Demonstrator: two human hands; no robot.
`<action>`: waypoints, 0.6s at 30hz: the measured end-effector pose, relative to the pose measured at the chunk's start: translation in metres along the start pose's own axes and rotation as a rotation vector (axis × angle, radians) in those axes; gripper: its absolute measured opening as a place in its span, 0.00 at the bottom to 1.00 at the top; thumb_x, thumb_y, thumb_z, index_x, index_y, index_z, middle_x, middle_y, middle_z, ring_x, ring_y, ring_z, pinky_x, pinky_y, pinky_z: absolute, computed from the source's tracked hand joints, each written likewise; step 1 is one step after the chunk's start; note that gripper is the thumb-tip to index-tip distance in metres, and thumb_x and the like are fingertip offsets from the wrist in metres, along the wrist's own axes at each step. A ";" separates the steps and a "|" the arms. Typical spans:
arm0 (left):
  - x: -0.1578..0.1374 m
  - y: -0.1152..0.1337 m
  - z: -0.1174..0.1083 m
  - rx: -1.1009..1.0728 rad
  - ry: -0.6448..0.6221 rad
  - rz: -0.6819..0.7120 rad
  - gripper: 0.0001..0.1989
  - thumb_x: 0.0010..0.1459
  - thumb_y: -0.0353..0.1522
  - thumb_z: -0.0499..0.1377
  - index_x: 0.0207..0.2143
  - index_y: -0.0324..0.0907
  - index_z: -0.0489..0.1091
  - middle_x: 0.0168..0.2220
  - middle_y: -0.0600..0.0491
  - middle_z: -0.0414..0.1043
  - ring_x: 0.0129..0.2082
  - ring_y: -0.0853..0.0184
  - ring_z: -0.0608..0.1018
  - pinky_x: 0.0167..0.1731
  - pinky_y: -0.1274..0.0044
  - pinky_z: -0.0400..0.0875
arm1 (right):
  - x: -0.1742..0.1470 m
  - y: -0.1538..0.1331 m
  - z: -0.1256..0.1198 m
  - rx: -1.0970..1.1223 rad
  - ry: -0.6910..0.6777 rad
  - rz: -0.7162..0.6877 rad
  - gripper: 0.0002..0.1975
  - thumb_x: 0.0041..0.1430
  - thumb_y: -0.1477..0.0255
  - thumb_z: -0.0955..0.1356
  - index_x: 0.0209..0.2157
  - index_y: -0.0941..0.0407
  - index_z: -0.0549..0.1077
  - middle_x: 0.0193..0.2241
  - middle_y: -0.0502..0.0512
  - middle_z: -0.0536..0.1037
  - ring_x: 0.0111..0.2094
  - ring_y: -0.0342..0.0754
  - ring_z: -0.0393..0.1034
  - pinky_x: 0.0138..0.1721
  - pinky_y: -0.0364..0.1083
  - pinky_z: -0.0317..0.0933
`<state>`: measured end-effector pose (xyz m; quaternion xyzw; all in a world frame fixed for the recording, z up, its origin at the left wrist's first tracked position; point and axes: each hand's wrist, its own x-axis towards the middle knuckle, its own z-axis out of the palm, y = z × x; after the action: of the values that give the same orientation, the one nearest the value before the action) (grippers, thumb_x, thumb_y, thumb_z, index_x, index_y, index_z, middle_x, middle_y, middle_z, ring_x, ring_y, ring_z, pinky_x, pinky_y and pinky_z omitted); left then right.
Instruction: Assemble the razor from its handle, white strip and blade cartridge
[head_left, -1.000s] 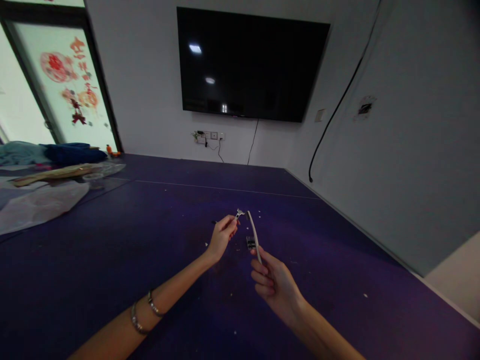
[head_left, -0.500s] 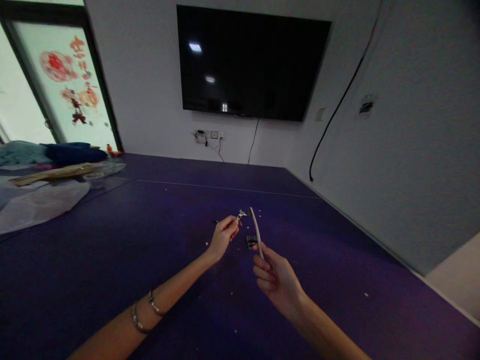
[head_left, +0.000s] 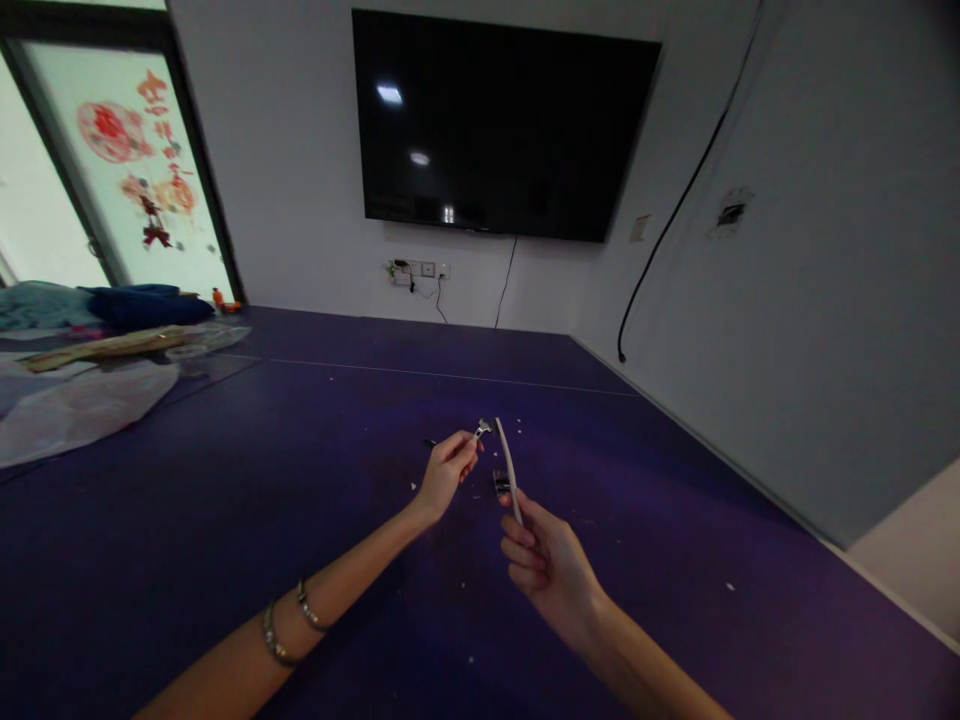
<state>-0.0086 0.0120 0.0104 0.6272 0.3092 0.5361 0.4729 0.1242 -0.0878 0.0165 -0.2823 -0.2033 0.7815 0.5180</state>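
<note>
My left hand is closed round the handle of a small razor, whose silver, T-shaped head points up and away from me. A dark tip shows behind the hand, perhaps the handle's end. In my right hand is a pale toothbrush, gripped between thumb and fingers and held nearly upright. The brush head is right beside the razor's head; I cannot tell whether they touch. Below them on the purple surface lies a small dark, partly clear case, half hidden by the toothbrush.
Small white scraps are scattered over the purple surface. Plastic sheeting and folded blue cloth lie at the left. A television hangs on the far wall, and a black cable runs down the right wall.
My right hand and the toothbrush have shifted slightly left, bringing the brush head closer to the razor. My left hand stays almost still.
</note>
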 end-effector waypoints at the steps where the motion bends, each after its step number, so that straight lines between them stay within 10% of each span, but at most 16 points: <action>1: 0.000 0.000 0.000 0.000 0.003 -0.002 0.14 0.55 0.41 0.52 0.28 0.39 0.66 0.18 0.60 0.56 0.18 0.76 0.59 0.18 0.82 0.52 | -0.001 0.001 0.000 -0.002 0.005 0.006 0.10 0.49 0.67 0.68 0.31 0.58 0.67 0.12 0.39 0.52 0.12 0.31 0.36 0.12 0.35 0.29; 18: 0.000 -0.003 0.000 0.017 0.000 -0.012 0.14 0.55 0.41 0.52 0.28 0.39 0.66 0.18 0.59 0.56 0.18 0.76 0.59 0.17 0.82 0.52 | -0.002 0.006 -0.002 0.029 0.021 -0.035 0.11 0.47 0.67 0.69 0.30 0.58 0.67 0.13 0.39 0.52 0.12 0.31 0.36 0.12 0.35 0.28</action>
<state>-0.0083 0.0129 0.0076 0.6293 0.3177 0.5305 0.4707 0.1217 -0.0920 0.0117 -0.2792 -0.1917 0.7722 0.5376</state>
